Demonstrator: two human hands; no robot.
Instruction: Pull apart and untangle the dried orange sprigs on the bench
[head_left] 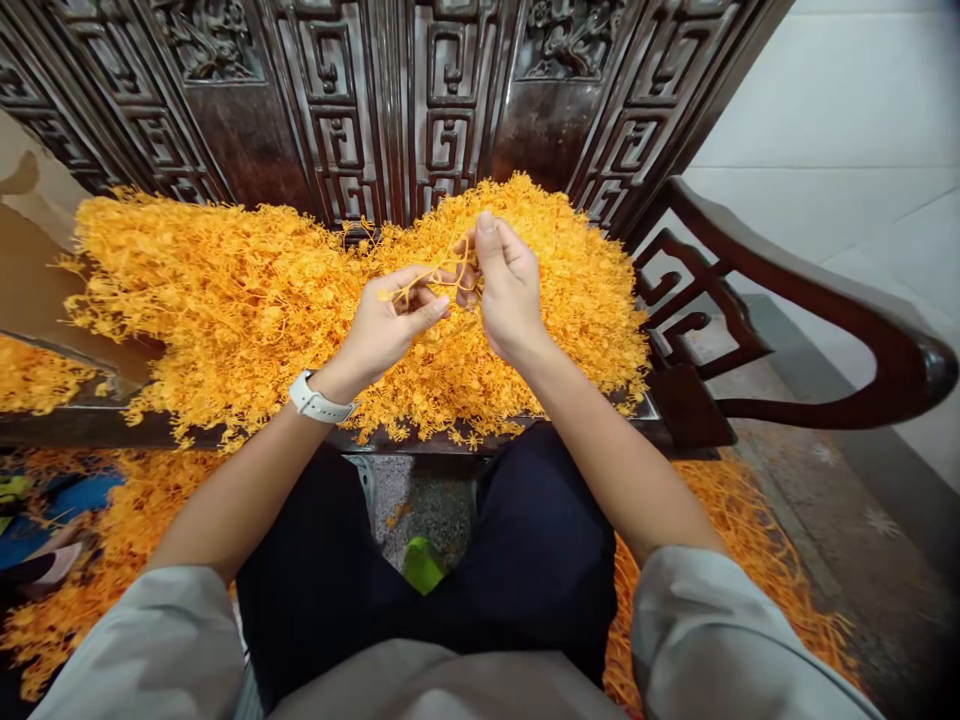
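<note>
My left hand point(386, 325), with a white watch on its wrist, pinches one end of a thin orange plastic sprig point(427, 280). My right hand point(508, 290) grips the other end of the same sprig, fingers closed around it. Both hands hover just above a big heap of orange plastic sprigs point(247, 300) piled on the seat of a dark carved wooden bench point(675, 390).
The bench's carved backrest point(390, 100) rises behind the heap and its curved armrest point(825, 300) juts out at the right. More orange sprigs point(720, 530) cover the floor on both sides of my knees. A green object point(421, 565) lies on the floor between my legs.
</note>
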